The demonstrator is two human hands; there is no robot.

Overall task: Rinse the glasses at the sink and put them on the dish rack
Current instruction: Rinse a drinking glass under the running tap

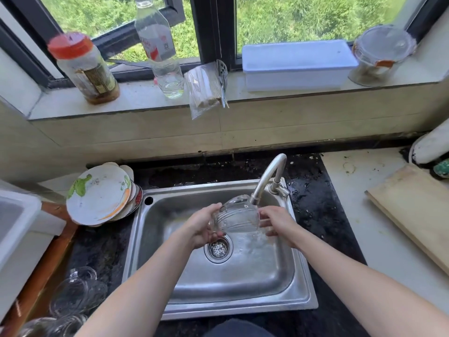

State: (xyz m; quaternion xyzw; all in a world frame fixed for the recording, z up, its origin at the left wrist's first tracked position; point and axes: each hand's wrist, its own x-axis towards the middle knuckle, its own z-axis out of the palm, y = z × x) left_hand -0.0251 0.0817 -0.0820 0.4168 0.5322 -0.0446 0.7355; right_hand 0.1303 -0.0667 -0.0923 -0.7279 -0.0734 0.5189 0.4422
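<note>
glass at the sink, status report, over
Left hand and right hand both hold the glass. Glass tilted under the faucet, over the sink. Nothing blocking.

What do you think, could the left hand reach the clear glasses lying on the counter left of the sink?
Probably yes, but not yet: the left hand and right hand both hold a glass under the faucet. Once it lets go, nothing seems to stand between it and the glasses.
</note>
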